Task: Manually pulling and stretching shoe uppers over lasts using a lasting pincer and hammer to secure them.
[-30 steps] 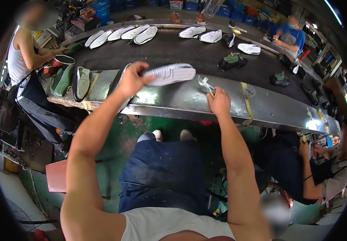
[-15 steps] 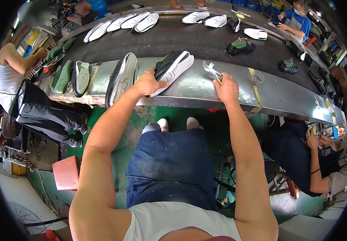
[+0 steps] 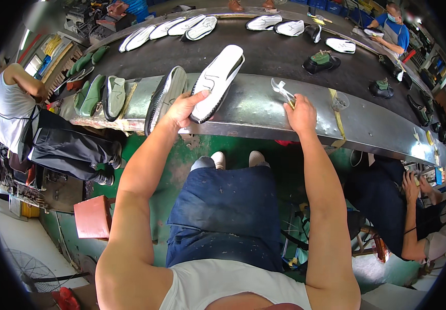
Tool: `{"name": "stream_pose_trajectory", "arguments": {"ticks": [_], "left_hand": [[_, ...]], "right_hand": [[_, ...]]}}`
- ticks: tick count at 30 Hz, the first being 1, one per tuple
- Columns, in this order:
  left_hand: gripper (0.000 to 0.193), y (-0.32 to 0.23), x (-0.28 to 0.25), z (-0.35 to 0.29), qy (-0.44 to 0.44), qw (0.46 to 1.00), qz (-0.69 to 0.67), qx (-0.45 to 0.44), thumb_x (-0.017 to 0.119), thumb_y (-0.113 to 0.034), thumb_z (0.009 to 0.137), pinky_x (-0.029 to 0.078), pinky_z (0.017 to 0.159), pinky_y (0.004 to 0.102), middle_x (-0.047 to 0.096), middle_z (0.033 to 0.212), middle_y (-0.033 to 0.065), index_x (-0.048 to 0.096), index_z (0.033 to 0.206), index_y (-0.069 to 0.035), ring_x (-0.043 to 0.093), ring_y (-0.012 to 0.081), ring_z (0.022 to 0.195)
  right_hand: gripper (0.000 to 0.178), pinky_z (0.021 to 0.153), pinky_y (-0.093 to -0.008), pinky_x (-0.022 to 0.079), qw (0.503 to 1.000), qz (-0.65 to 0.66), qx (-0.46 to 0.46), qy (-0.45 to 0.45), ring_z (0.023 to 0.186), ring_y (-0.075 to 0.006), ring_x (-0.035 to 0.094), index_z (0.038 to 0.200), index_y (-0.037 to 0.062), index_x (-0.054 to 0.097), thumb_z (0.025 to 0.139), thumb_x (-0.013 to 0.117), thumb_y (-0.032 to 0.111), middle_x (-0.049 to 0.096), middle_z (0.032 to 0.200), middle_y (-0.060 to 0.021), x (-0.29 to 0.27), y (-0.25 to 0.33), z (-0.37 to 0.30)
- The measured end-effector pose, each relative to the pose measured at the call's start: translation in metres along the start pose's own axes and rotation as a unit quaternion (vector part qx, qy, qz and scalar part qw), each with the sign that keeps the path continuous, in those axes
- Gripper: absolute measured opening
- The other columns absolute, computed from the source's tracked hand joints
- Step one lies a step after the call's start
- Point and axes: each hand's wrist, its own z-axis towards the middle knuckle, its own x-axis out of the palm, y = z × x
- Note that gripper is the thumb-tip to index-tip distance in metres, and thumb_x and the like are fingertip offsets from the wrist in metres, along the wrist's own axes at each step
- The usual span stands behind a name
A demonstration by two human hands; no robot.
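Observation:
My left hand is closed round the lower end of a shoe, thumb on its pale underside. The shoe tilts over the metal bench edge, white underside toward me, with a dark squiggle line and a dark stitched rim. Just left of it, another shoe with a pale underside leans on the bench edge, partly behind my left hand. My right hand grips the handles of metal pincers; their head points up and left, over the metal ledge and apart from the shoe.
The dark bench belt carries several white-bottomed shoes along its far side and a black-and-green shoe. Green shoes lie at left. A clear cup stands on the metal ledge. Co-workers are at left, right and far right.
My left hand has lifted and turned the shoe, so its whole white underside now faces me. My right hand still holds the pincers in nearly the same place over the ledge.

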Motion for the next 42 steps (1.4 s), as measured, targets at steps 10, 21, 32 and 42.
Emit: {"name": "stream_pose_trajectory", "arguments": {"ticks": [10,21,32,42], "left_hand": [[0.063,0.002,-0.007,0.012,0.013,1.000,0.024,0.003,0.078,-0.031,0.086,0.060,0.083,0.0421,0.068,0.112,0.0204,0.055,0.126,0.011,0.070,0.0284,0.099],[0.087,-0.190,0.044,0.059,0.065,0.724,0.654,0.209,0.096,-0.039,0.057,0.049,0.096,0.0362,0.066,0.117,0.0212,0.060,0.124,0.005,0.064,0.0289,0.108],[0.067,-0.160,0.053,0.112,-0.019,0.836,0.495,0.235,0.092,-0.027,0.071,0.050,0.093,0.0314,0.072,0.105,0.0132,0.063,0.121,0.007,0.067,0.0207,0.097],[0.088,-0.161,0.040,0.111,-0.044,0.865,0.457,0.203,0.092,-0.031,0.070,0.049,0.097,0.0320,0.069,0.114,0.0190,0.051,0.133,0.014,0.067,0.0239,0.104]], "right_hand": [[0.043,0.090,-0.0454,0.048,1.000,-0.001,-0.012,-0.009,0.102,-0.0340,0.064,0.115,0.0041,0.063,0.083,0.075,0.030,0.067,0.105,-0.0150,0.004,0.000,0.003],[0.045,0.092,-0.0470,0.048,1.000,0.004,0.000,0.019,0.106,-0.0359,0.062,0.117,0.0022,0.063,0.084,0.074,0.031,0.067,0.109,-0.0169,0.003,0.001,0.002],[0.045,0.091,-0.0461,0.047,1.000,-0.001,-0.002,0.024,0.105,-0.0352,0.063,0.117,0.0027,0.063,0.084,0.073,0.033,0.067,0.110,-0.0160,0.007,0.001,0.005],[0.044,0.090,-0.0461,0.048,1.000,0.003,-0.002,0.017,0.104,-0.0353,0.063,0.115,0.0025,0.063,0.084,0.074,0.032,0.067,0.108,-0.0159,0.005,0.003,0.004]]}}
